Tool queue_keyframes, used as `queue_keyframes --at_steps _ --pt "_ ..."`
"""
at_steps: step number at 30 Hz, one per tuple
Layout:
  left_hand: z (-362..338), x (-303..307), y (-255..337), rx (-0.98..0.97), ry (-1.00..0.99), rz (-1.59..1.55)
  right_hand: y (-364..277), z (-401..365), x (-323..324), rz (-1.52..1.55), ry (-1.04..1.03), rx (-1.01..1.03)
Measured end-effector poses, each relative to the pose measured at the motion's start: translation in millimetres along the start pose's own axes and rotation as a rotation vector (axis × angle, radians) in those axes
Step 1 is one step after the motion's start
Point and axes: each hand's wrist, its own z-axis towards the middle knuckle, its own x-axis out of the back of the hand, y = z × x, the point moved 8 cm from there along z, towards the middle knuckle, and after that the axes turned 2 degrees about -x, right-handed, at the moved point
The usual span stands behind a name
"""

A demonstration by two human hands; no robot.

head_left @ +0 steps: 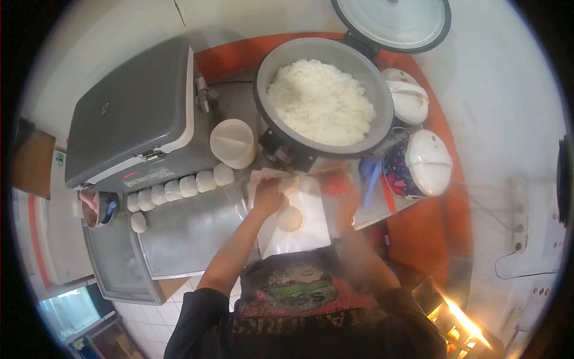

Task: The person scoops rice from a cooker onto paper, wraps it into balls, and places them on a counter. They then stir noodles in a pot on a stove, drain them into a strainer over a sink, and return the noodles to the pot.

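Note:
A round, flat-topped mound of white rice [290,219] sits on white paper sheets [299,242] in front of me. My left hand [268,197] is at the upper left part of the paper, fingers curled; what they hold, if anything, is hidden. My right hand [345,203], smeared by motion, is right of the paper with its fingers about a blurred red cup [336,183]. Just beyond the paper stands a large rice cooker [382,110], its lid [397,24] raised, holding plenty of cooked rice [320,102].
White wrapped packs [172,190] line the metal counter [191,230] beside a grey cooler box [128,113]. A translucent plastic container [232,143] stands between cooler and cooker. On the right are a blue scoop [371,176] and a patterned pot with white lid [427,163]. Flames [460,320] show at lower right.

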Motion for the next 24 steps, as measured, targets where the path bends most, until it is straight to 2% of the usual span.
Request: queue_keyframes --at_steps 2,3,5,7,10,11,13,14,17,18,20,23,24 --pt "2.9 11.5 7.5 -0.093 -0.022 0.101 -34.0 -12.4 -49.6 -0.024 -0.204 0.169" --pt "-1.0 37.9 22.9 -0.150 -0.003 0.111 -84.3 -19.6 -58.4 -0.233 -0.301 0.355" --pt "-14.7 44.7 34.4 -0.277 -0.006 0.080 -119.9 -23.5 -71.9 -0.283 -0.466 0.389" --pt "-43.9 29.3 34.5 -0.407 -0.047 -0.002 -111.1 -31.4 -83.9 -0.430 -0.620 0.370" --pt "-81.9 16.1 34.7 -0.225 -0.096 -0.114 -77.2 -42.0 -82.3 -0.755 -0.779 0.341" --pt "-89.9 18.3 41.9 -0.270 -0.063 -0.083 -78.1 -47.7 -79.1 -0.772 -0.782 0.308" --pt "-102.8 29.2 58.6 -0.359 0.002 -0.021 -126.0 -50.8 -60.0 -0.811 -0.790 0.245" --pt "-103.4 51.6 72.3 -0.398 0.033 0.036 -146.0 -52.8 -56.9 -0.723 -0.782 0.160" --pt "-109.3 32.3 64.2 -0.357 -0.050 -0.006 -152.6 -82.1 -72.3 -0.563 -0.688 0.423" --pt "-111.2 33.7 63.8 -0.353 -0.038 -0.002 -128.6 -102.3 -85.2 -0.585 -0.846 0.427" --pt "-111.0 39.4 61.1 -0.350 -0.011 0.008 -93.8 -127.8 -87.0 -0.695 -0.932 0.435" --pt "-97.5 61.6 29.4 -0.081 0.273 0.258 -76.6 -136.3 -75.9 -0.760 -1.004 0.452" --pt "-96.9 48.8 5.8 -0.055 0.204 0.133 -74.5 -137.8 -72.6 -0.760 -1.012 0.465"
